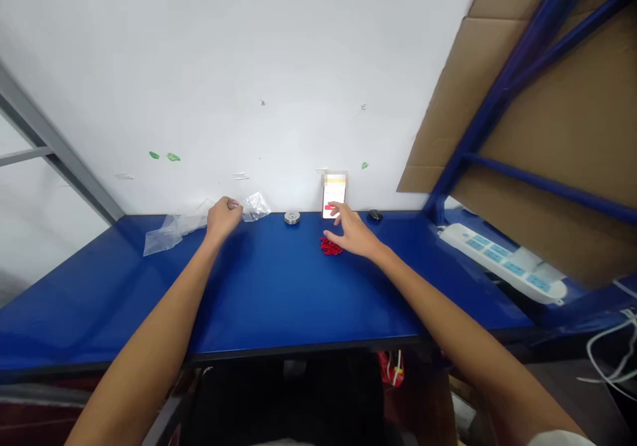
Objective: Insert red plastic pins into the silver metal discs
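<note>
My left hand (223,219) is closed, its fingers curled in, at the back of the blue table. What it grips, if anything, is hidden. A crinkled clear plastic bag (257,207) lies just right of its fingertips, and more clear plastic bags (172,228) spread out to its left. My right hand (353,233) is open, thumb and fingers apart, beside and partly over a small pile of red pieces (330,246). Its fingertips overlap the lower part of a lit phone (334,190) leaning on the wall. Between my hands sits a round silver metal piece (292,218).
The blue table (279,300) meets a white wall (308,68) at the back. A small black object (375,215) rests right of the phone. Farther right are a white power strip (502,260), a blue metal frame (472,134) and cardboard (572,141).
</note>
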Tool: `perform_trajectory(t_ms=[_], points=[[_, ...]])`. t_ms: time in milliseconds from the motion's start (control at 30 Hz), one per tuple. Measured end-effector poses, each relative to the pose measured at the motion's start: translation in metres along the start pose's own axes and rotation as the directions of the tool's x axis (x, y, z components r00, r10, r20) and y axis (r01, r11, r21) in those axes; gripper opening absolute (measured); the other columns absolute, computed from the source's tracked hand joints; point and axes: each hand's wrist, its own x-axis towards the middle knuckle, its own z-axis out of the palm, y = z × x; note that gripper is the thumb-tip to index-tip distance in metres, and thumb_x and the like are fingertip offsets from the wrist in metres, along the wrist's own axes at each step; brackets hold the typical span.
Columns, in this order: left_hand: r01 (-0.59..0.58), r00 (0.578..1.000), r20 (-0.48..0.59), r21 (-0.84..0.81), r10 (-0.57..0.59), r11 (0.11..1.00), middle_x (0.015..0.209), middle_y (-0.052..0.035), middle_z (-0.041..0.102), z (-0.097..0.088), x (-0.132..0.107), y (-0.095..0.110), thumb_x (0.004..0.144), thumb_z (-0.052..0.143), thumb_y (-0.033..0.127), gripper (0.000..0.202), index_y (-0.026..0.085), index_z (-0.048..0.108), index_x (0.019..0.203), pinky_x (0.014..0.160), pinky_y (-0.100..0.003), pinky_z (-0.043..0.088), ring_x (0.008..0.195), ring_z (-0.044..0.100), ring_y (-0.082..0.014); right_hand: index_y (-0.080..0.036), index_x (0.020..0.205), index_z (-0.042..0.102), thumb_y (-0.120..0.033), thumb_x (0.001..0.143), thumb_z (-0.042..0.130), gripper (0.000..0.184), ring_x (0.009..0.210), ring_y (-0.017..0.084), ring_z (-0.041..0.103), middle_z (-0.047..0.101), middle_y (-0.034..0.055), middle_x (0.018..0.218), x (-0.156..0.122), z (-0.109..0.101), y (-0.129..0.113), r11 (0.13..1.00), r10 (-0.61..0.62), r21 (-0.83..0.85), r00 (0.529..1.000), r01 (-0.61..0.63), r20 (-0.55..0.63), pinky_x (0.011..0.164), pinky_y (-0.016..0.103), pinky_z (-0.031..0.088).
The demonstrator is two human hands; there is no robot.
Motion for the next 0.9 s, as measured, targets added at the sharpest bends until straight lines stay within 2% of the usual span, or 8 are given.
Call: perform_trajectory(t_ms=[133, 300, 433, 500, 567, 700, 767, 900], points=[[0.004, 0.999, -0.032, 0.260, 0.004, 0.966, 0.129, -0.0258, 0.069, -0.006, 0.004, -0.012, 0.093, 0.053, 0.030, 0.043, 0.010, 0.061, 0.131, 0.103, -0.054, 0.051, 0.123, 0.065, -0.0423, -0.026, 0.148, 0.045, -0.034, 0.096, 0.067, 0.057, 0.098, 0.025, 0.065, 0.057, 0.0122, 0.131, 0.001, -0.002, 0.014, 0.996, 0.083, 0.012, 0.996, -0.083, -0.036, 0.099, 0.046, 0.053], [-0.248, 0.924, -0.227, 0.252, 0.306, 0.935, 0.138, -0.0232, 0.062, -0.007, -0.004, 0.004, 0.097, 0.047, 0.026, 0.043, 0.010, 0.058, 0.135, 0.111, -0.053, 0.047, 0.130, 0.059, -0.0379, -0.023, 0.143, 0.052, -0.033, 0.095, 0.068, 0.051, 0.095, 0.023, 0.065, 0.057, 0.0125, 0.131, 0.005, -0.014, 0.026, 0.993, 0.118, 0.006, 0.987, -0.118, -0.108, 0.090, 0.041, 0.055], [-0.455, 0.887, -0.023, 0.119, 0.461, 0.882, 0.123, -0.0159, 0.070, 0.015, -0.026, 0.027, 0.099, 0.048, 0.029, 0.035, 0.014, 0.064, 0.127, 0.104, -0.048, 0.053, 0.112, 0.067, -0.0308, -0.022, 0.119, 0.068, -0.030, 0.096, 0.068, 0.024, 0.090, 0.021, 0.066, 0.068, 0.0073, 0.113, 0.006, -0.018, 0.027, 0.999, 0.007, 0.035, 0.995, -0.011, 0.096, 0.086, 0.036, 0.055], [-0.564, 0.819, 0.138, 0.011, 0.557, 0.826, 0.119, -0.0123, 0.072, 0.032, -0.044, 0.040, 0.099, 0.050, 0.029, 0.031, 0.017, 0.066, 0.123, 0.103, -0.045, 0.054, 0.108, 0.068, -0.0280, -0.023, 0.111, 0.073, -0.031, 0.099, 0.067, 0.016, 0.094, 0.021, 0.067, 0.070, 0.0067, 0.111, 0.006, -0.014, 0.026, 0.998, -0.039, 0.052, 0.981, 0.030, 0.191, 0.088, 0.035, 0.055], [-0.660, 0.706, 0.269, -0.085, 0.655, 0.746, 0.117, -0.0099, 0.074, 0.049, -0.064, 0.051, 0.099, 0.051, 0.028, 0.028, 0.020, 0.068, 0.120, 0.104, -0.045, 0.055, 0.111, 0.068, -0.0278, -0.023, 0.112, 0.075, -0.031, 0.103, 0.062, 0.018, 0.101, 0.022, 0.069, 0.071, 0.0077, 0.115, 0.005, -0.007, 0.025, 0.999, -0.041, 0.036, 0.976, 0.034, 0.212, 0.093, 0.037, 0.054], [-0.798, 0.539, 0.333, -0.092, 0.774, 0.595, 0.127, -0.0114, 0.070, 0.070, -0.090, 0.062, 0.101, 0.048, 0.023, 0.035, 0.020, 0.068, 0.129, 0.114, -0.048, 0.049, 0.124, 0.062, -0.0290, -0.023, 0.114, 0.077, -0.034, 0.102, 0.065, 0.020, 0.111, 0.026, 0.069, 0.071, 0.0094, 0.121, 0.003, 0.007, 0.026, 1.000, -0.018, -0.014, 0.977, 0.022, 0.212, 0.101, 0.040, 0.053], [-0.811, 0.559, 0.294, -0.001, 0.776, 0.585, 0.142, -0.0144, 0.062, 0.075, -0.091, 0.061, 0.102, 0.048, 0.021, 0.041, 0.019, 0.064, 0.139, 0.119, -0.051, 0.045, 0.136, 0.054, -0.0316, -0.023, 0.108, 0.079, -0.033, 0.098, 0.070, 0.016, 0.110, 0.026, 0.069, 0.072, 0.0089, 0.121, 0.003, 0.012, 0.027, 1.000, -0.011, -0.025, 0.977, 0.016, 0.211, 0.100, 0.039, 0.054], [-0.734, 0.679, 0.188, 0.154, 0.710, 0.661, 0.163, -0.0194, 0.043, 0.082, -0.072, 0.047, 0.103, 0.045, 0.021, 0.051, 0.016, 0.054, 0.153, 0.121, -0.057, 0.041, 0.150, 0.041, -0.0367, -0.023, 0.094, 0.079, -0.027, 0.095, 0.072, 0.008, 0.102, 0.023, 0.071, 0.074, 0.0066, 0.115, 0.005, 0.016, 0.029, 1.000, 0.006, -0.017, 0.982, -0.003, 0.189, 0.093, 0.036, 0.054]])
